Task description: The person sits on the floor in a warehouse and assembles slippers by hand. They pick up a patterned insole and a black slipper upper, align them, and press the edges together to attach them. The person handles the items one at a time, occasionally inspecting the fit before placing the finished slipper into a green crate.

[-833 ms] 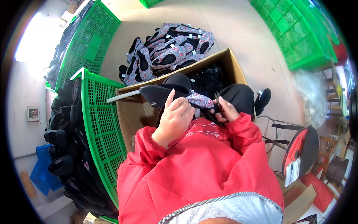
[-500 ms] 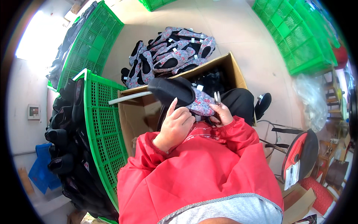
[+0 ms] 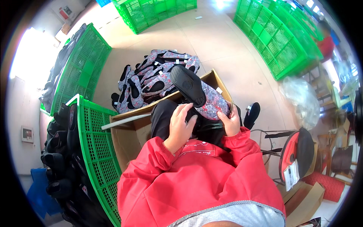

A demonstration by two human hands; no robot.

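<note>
A slipper (image 3: 213, 100) is tilted above my lap; one half shows black, textured sole and the other grey-and-red patterned cloth. My right hand (image 3: 231, 122) grips the patterned end, thumb on the cloth and fingers mostly hidden underneath. Something small and dark pokes up beside those fingers, too unclear to name. Close to the lower side of the black half is my left hand (image 3: 179, 124), its fingers apart and holding nothing. A cardboard box (image 3: 126, 145) stands in front of me, partly covered by my knees. Beyond it lies a heap of similar patterned slippers (image 3: 154, 77) on the floor.
Beside me on the left, a green crate (image 3: 97, 130) stands next to stacked black shoes (image 3: 56, 162). A pale tube (image 3: 126, 120) crosses the box edge. More green crates (image 3: 278, 41) line the far right. A round-seated stool (image 3: 302, 153) and a single black slipper (image 3: 251, 115) are on my right.
The slipper has turned so its black sole faces up, and it has shifted right. My left hand has drawn away from it with fingers spread. The snips in my right hand no longer show clearly.
</note>
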